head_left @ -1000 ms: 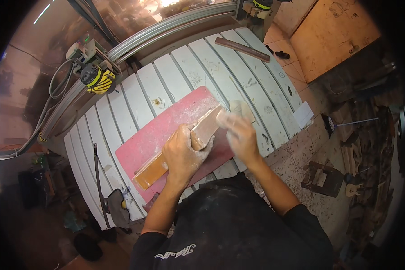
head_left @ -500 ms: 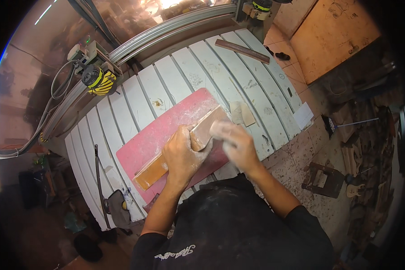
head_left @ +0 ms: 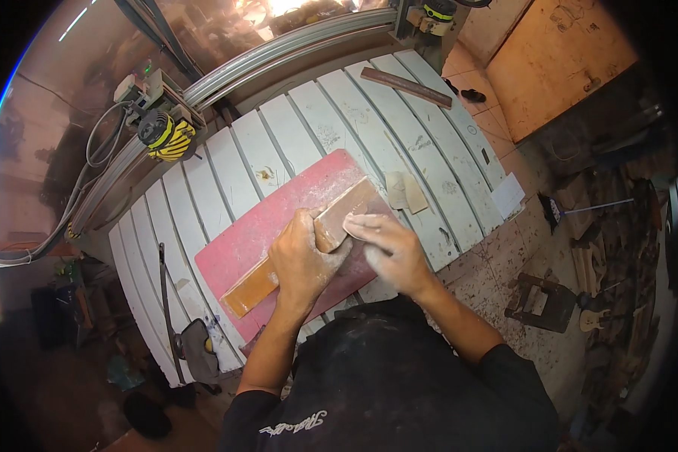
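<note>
My left hand (head_left: 303,264) grips a long wooden piece (head_left: 250,288), yellowish at its lower end with a dusty, paler upper section (head_left: 346,197). It lies slanting across a dusty pink board (head_left: 241,239). My right hand (head_left: 384,248) is on the upper section, fingers pressed together, partly blurred; what lies under its fingertips is too small to make out. Beige sheet pieces (head_left: 407,192) lie just right of the pink board.
The white slatted table (head_left: 286,128) carries a dark wooden strip (head_left: 405,87), a long dark bar (head_left: 166,301), a grey pouch-like object (head_left: 197,348) and a white sheet (head_left: 507,193). A gantry rail with a yellow-black motor unit (head_left: 166,135) borders it. A brown box-like object (head_left: 539,301) stands on the floor.
My right hand has moved down and slightly left along the wooden piece, away from its upper end. My left hand keeps its grip in nearly the same place.
</note>
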A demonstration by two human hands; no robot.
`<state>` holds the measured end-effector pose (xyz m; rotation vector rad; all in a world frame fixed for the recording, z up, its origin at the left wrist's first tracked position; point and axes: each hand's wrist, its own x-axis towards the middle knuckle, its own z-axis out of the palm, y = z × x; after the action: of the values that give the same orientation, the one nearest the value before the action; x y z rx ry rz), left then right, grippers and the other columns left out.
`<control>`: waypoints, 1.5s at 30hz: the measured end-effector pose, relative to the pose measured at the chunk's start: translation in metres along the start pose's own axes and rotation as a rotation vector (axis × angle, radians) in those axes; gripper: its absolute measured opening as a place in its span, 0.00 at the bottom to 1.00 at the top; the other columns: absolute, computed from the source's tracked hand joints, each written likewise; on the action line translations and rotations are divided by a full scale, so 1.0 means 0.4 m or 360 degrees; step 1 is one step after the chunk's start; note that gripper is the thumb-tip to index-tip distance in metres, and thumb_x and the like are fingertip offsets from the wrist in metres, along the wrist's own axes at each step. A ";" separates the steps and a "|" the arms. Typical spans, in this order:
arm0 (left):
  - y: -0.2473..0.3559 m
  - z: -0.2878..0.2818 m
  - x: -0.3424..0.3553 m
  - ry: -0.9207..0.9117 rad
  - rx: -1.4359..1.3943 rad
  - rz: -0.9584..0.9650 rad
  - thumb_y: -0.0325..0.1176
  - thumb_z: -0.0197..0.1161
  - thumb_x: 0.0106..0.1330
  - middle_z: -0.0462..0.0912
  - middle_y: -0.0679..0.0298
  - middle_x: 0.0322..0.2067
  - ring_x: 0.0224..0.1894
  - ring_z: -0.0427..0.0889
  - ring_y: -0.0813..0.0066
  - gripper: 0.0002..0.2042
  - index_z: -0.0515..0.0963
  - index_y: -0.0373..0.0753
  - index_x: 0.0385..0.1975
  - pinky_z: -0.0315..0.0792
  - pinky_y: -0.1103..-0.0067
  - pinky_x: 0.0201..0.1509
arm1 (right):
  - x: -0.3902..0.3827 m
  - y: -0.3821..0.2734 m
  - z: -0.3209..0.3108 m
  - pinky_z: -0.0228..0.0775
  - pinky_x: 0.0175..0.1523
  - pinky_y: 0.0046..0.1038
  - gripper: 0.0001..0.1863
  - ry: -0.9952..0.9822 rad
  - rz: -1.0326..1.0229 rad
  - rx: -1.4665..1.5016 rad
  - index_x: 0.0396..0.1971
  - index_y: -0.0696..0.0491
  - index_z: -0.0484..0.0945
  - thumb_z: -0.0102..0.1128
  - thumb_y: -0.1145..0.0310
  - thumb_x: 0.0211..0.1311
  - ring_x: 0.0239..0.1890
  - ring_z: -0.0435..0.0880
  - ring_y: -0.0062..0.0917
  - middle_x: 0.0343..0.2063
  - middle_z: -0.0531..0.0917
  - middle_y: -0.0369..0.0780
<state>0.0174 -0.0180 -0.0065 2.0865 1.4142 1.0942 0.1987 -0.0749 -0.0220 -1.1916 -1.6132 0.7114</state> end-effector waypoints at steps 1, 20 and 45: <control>0.004 0.002 -0.003 -0.0009 0.0041 0.0020 0.38 0.87 0.49 0.83 0.56 0.27 0.30 0.86 0.52 0.24 0.79 0.38 0.40 0.78 0.63 0.34 | 0.006 0.035 -0.015 0.76 0.68 0.37 0.25 -0.0001 0.0005 0.0001 0.56 0.59 0.88 0.57 0.86 0.58 0.59 0.86 0.42 0.57 0.88 0.48; 0.009 -0.003 -0.007 -0.0090 0.0116 -0.0037 0.39 0.88 0.50 0.89 0.52 0.34 0.37 0.92 0.55 0.26 0.81 0.36 0.45 0.83 0.67 0.41 | 0.022 0.060 -0.013 0.75 0.69 0.35 0.28 0.0204 0.0079 -0.0419 0.56 0.60 0.88 0.52 0.88 0.55 0.60 0.87 0.39 0.56 0.89 0.49; 0.006 0.003 -0.021 -0.0060 0.0141 -0.0005 0.41 0.88 0.50 0.88 0.55 0.34 0.36 0.90 0.53 0.26 0.82 0.38 0.45 0.82 0.65 0.41 | 0.033 -0.033 0.005 0.68 0.71 0.35 0.29 -0.0058 0.0023 -0.0218 0.60 0.57 0.86 0.55 0.83 0.58 0.65 0.84 0.37 0.62 0.86 0.49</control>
<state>0.0183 -0.0266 -0.0089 2.1535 1.4723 1.0025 0.1913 -0.0669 -0.0067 -1.2959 -1.7075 0.6434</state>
